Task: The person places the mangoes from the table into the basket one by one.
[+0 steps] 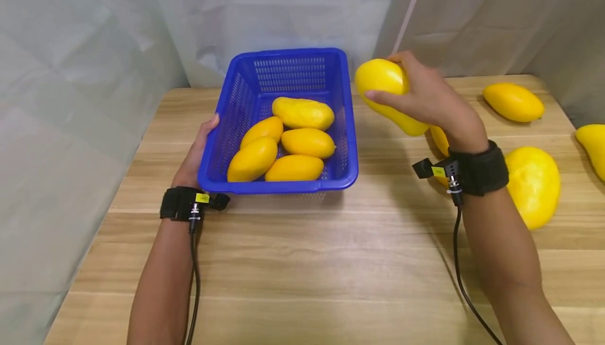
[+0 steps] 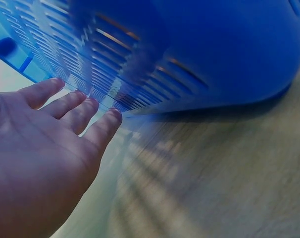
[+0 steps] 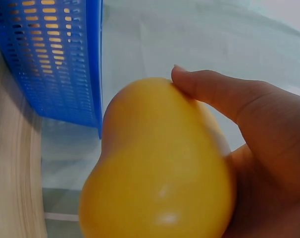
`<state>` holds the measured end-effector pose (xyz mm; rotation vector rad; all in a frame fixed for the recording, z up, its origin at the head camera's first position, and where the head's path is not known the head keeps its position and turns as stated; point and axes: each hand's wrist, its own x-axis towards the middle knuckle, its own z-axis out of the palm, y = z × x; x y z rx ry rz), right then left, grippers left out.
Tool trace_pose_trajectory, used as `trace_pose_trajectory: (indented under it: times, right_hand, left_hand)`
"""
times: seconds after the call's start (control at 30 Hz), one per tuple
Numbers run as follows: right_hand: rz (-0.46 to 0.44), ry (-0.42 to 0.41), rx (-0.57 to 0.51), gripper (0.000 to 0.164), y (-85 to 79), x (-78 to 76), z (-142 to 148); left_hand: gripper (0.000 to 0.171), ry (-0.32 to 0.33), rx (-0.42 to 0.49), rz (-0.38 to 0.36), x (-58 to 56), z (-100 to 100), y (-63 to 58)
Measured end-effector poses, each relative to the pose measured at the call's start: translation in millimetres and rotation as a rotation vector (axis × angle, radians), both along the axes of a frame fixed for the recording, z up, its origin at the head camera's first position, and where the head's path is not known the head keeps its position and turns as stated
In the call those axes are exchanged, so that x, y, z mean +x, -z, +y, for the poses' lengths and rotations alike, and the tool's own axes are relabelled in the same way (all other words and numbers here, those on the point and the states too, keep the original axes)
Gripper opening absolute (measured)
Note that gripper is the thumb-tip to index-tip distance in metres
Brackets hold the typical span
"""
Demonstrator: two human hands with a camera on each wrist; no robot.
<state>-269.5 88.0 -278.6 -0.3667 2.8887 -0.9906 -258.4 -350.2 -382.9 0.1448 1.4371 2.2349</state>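
My right hand point(image 1: 420, 93) grips a large yellow papaya-shaped fruit point(image 1: 385, 80) above the table, just right of the basket. In the right wrist view the thumb presses on the smooth skin of this fruit point(image 3: 155, 163). A blue slotted plastic basket point(image 1: 352, 140) stands at the middle back. Inside lie several yellow mangoes point(image 1: 308, 143) and a longer, bumpy yellow fruit point(image 1: 302, 113). At the basket's left side is my left hand point(image 1: 191, 158). Its nearly straight fingers rest along the outer wall point(image 2: 110, 54) in the left wrist view.
On the right of the wooden table point(image 1: 331, 261) lie a mango point(image 1: 512, 102), a big rounded yellow fruit point(image 1: 534, 187) and another yellow fruit point(image 1: 593, 145) at the frame edge. More yellow fruit point(image 1: 439, 140) is partly hidden by my right wrist. Pale sheeting point(image 1: 283, 9) hangs behind.
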Motion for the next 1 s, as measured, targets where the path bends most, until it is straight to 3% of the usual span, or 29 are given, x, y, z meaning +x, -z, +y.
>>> trace_pose_trajectory:
  times: [0.4, 0.7, 1.0]
  right_hand:
    - [0.045, -0.086, -0.047, 0.079, -3.2, 8.1, -8]
    - [0.092, -0.201, -0.113, 0.078, -4.4, 12.2, -20]
    - [0.104, -0.260, -0.171, 0.075, -1.0, 13.7, -30]
  left_hand:
    - [0.066, 0.002, -0.027, 0.016, 1.2, 2, -1.8]
    - [0.066, 0.002, 0.009, 0.013, 1.6, 1, -2.5]
    - [0.066, 0.017, 0.037, 0.008, 1.2, 0, -0.2]
